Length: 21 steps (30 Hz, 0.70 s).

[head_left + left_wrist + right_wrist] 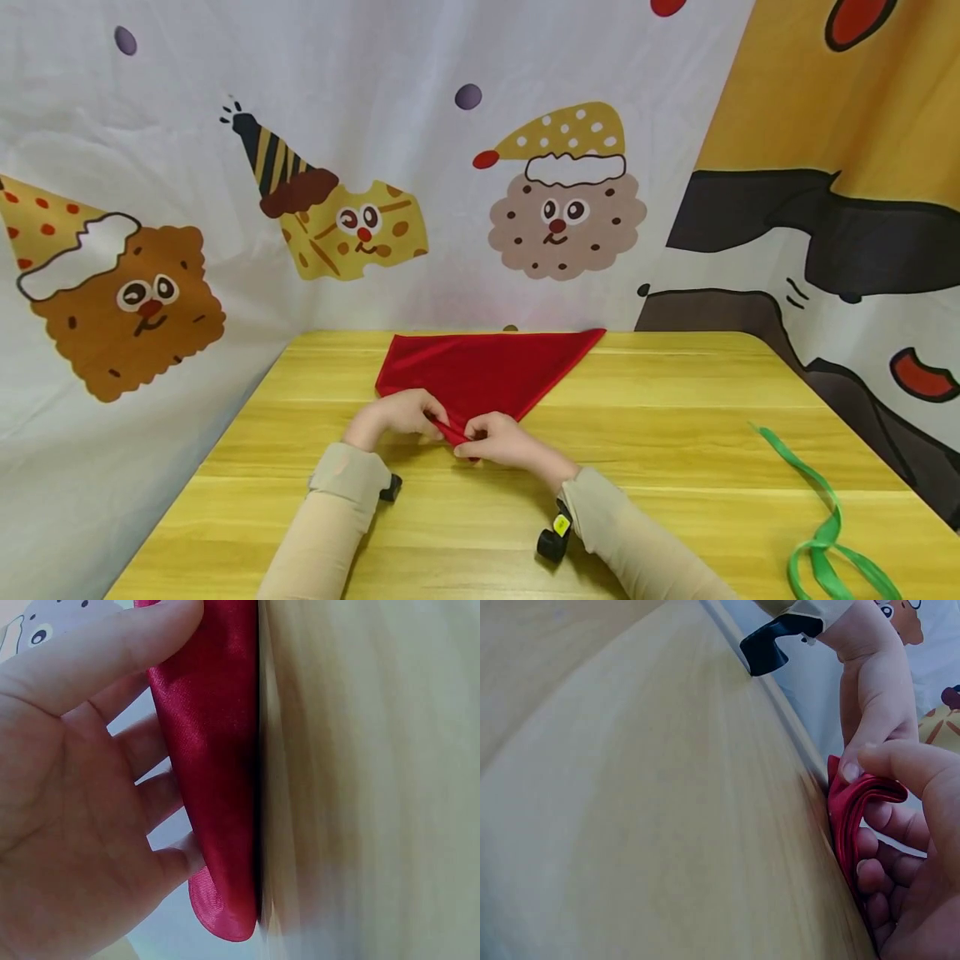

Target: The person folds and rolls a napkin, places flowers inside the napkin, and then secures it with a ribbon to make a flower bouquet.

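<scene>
A shiny red cloth (480, 367) lies on the table, its near edge rolled or folded over into a narrow layered strip. My left hand (405, 411) pinches that edge between thumb and fingers. In the left wrist view the thumb lies over the cloth (210, 742) and the fingers reach behind it. Just to the right, near the close corner, my right hand (501, 440) holds the folded part. The right wrist view shows several stacked layers of the cloth (847, 817) between the right thumb and fingers, with the left thumb pressing close by.
A loosely curled green ribbon (825, 533) lies on the wooden table (645, 517) at the right. Behind the table hangs a white curtain (442, 42) printed with cartoon biscuits and cheese. A black wrist camera (553, 543) hangs under the right sleeve.
</scene>
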### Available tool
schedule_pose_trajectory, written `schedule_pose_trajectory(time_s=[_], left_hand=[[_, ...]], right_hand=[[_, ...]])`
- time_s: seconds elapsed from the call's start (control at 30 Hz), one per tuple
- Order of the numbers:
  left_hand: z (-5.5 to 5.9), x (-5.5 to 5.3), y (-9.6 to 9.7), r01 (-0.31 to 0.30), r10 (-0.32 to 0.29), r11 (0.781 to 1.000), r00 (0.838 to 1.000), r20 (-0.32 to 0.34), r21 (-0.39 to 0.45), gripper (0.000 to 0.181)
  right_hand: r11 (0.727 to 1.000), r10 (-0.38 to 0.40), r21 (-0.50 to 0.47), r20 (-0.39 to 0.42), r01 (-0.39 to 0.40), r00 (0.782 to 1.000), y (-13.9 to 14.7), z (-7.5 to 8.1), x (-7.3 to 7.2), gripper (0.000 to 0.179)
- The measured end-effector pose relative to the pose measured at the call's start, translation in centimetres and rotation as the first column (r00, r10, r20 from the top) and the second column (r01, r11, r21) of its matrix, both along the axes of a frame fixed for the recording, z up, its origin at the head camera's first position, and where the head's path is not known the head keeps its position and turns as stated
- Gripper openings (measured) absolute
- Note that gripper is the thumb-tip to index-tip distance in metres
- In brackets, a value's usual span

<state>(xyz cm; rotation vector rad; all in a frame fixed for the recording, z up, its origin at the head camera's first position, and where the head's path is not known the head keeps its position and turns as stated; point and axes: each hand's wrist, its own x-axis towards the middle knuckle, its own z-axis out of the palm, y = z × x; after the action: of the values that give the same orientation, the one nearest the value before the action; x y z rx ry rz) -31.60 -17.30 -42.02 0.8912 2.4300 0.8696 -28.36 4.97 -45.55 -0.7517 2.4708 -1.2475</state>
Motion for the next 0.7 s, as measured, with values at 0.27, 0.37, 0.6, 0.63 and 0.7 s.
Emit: schedule_pose_trajectory(time_s=[0.27, 0.37, 0.6, 0.63, 0.7], left_hand=[[0.3, -0.1, 0.1, -0.029, 0.028, 0.999, 0.999, -0.046, -0.019, 0.003], [0.6, -0.1, 0.4, -0.032, 0.03, 0.999, 0.997, -0.078, -0.022, 0.004], [1.2, -0.2, 0.8, -0.039, 0.035, 0.999, 0.991, -0.126, -0.029, 0.006], [1.2, -0.2, 0.9, -0.041, 0.036, 0.999, 0.991, -0.13, -0.033, 0.005], [1.3, -0.3, 1.0, -0.046, 0.04, 0.998, 0.99, -0.138, -0.041, 0.004]], right_hand=[[0.999, -0.004, -0.054, 0.0, 0.004, 1.0, 0.4, -0.1, -0.5, 0.017], [0.996, -0.018, -0.089, 0.023, 0.02, 1.0, 0.5, 0.1, -0.5, 0.016], [0.987, -0.05, -0.15, 0.041, 0.056, 0.998, 0.8, 0.2, -0.8, 0.015], [0.986, -0.051, -0.158, 0.042, 0.057, 0.998, 0.8, 0.2, -0.8, 0.014], [0.985, -0.057, -0.163, 0.043, 0.063, 0.997, 0.8, 0.1, -1.0, 0.013]])
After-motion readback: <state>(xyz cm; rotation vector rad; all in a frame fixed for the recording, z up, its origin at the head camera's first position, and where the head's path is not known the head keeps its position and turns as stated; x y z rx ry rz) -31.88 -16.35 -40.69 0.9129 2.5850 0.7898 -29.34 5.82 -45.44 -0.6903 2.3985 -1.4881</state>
